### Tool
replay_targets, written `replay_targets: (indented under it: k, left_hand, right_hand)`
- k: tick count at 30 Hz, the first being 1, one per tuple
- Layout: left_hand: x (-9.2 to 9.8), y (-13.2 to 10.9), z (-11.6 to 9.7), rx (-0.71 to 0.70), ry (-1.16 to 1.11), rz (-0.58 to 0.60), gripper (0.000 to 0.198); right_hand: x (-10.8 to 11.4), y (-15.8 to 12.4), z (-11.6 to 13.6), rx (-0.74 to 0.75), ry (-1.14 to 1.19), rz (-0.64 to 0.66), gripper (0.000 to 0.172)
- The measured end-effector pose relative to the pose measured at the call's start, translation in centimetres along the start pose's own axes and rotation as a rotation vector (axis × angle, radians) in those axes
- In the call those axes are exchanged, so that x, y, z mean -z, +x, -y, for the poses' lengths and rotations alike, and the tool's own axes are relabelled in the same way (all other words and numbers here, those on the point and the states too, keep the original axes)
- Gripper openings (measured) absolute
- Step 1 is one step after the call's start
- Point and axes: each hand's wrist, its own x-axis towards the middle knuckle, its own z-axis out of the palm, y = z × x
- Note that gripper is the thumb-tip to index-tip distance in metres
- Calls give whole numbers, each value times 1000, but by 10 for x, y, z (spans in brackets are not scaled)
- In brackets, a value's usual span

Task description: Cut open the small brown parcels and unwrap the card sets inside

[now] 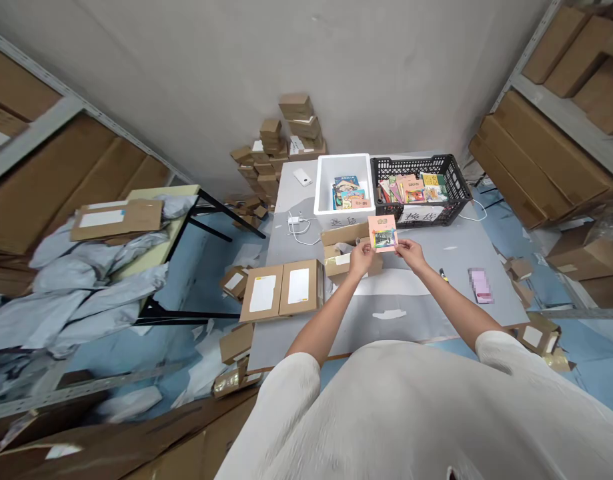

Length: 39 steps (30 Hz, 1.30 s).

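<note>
Between my two hands is a small pink book with a picture on its cover, held up above the table. My left hand pinches its lower left corner, and my right hand grips its lower right corner. Behind and below the left hand stands an open cardboard box with pale wrapping inside. Just beyond the book, a white foam bin contains several books. Beside it on the right, a black plastic crate holds many more thin books.
Two closed cardboard boxes with white labels lie at the table's left. A phone and a marker rest on the right. White cables cross the grey table. Stacked boxes stand by the wall.
</note>
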Motion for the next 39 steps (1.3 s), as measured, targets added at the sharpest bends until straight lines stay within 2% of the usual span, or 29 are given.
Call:
replay_targets:
  k: [3, 7, 13, 16, 18, 21, 28, 32, 35, 39]
  left_hand:
    - [21, 31, -1, 43, -65, -35, 20]
    - [39, 69, -1, 88, -147, -122, 19]
    - [53, 115, -1, 203, -96, -226, 4]
    - [54, 126, 3, 203, -44, -302, 13]
    - [54, 128, 7, 175, -18, -351, 26]
    - [56, 120, 12, 104, 39, -349, 40]
    - [73, 82, 5, -25, 255, -294, 42]
    - [86, 60, 2, 40, 319, -372, 52]
    - [98, 51, 7, 122, 326, -447, 68]
    - [112, 50, 22, 248, 131, -365, 86]
  right_hand:
    - [-27, 33, 16, 12, -32, 46, 35]
    - [-64, 69, 28, -13, 5, 64, 28]
    - [-106, 114, 29, -111, 17, -18, 18]
    - [-113, 127, 24, -156, 66, -41, 28]
    - [-113, 130, 20, -160, 120, -29, 38]
    - [-108, 129, 14, -134, 152, 20, 38]
    - [-91, 108, 9, -54, 32, -53, 33]
    - [-77, 89, 6, -26, -65, -57, 43]
    - [-71, 78, 6, -20, -97, 5, 52]
    - [-72, 66, 5, -115, -110, 100, 56]
